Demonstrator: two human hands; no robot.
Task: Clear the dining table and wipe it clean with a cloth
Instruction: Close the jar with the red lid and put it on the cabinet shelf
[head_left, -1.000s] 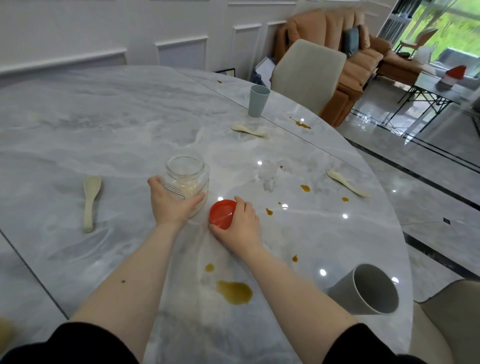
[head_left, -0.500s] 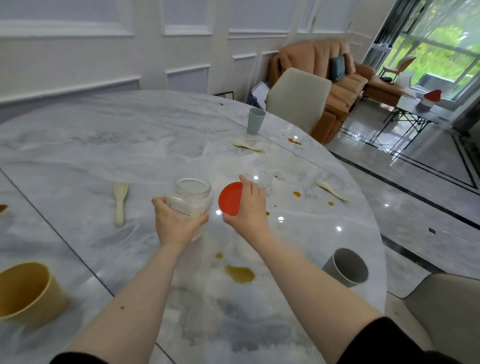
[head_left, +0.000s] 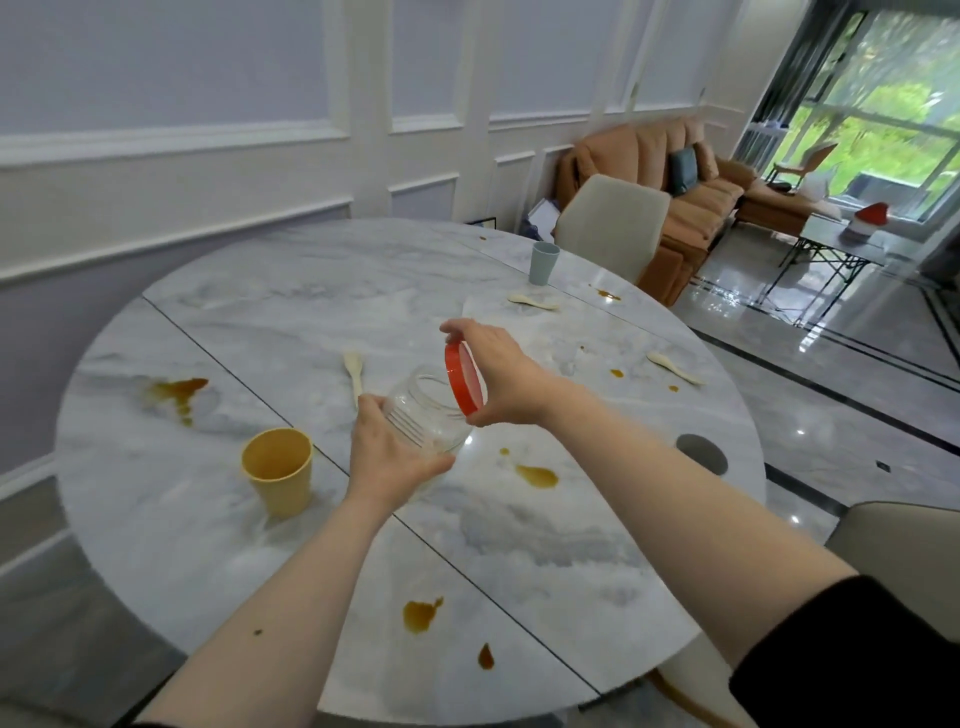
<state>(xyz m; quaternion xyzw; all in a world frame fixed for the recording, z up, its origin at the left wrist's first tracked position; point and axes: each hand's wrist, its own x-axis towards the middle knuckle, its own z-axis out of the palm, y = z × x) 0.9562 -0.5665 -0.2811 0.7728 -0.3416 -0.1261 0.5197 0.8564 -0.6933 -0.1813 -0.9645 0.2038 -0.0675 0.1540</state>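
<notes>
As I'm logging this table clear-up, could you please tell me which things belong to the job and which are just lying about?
Job:
glass jar, left hand
red lid, right hand
yellow cup
blue cup
spoons
brown spills
table

Lying about:
sofa
chair

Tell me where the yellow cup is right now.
The yellow cup stands upright on the marble table, left of the left hand holding the glass jar, below the large brown spill.

A tan sofa (head_left: 691, 200) with a blue cushion (head_left: 682, 171) was seen against the panelled wall (head_left: 208, 156). A pale chair (head_left: 613, 223) was set before it. A folding table (head_left: 836, 244) stood by the window (head_left: 883, 114).
</notes>
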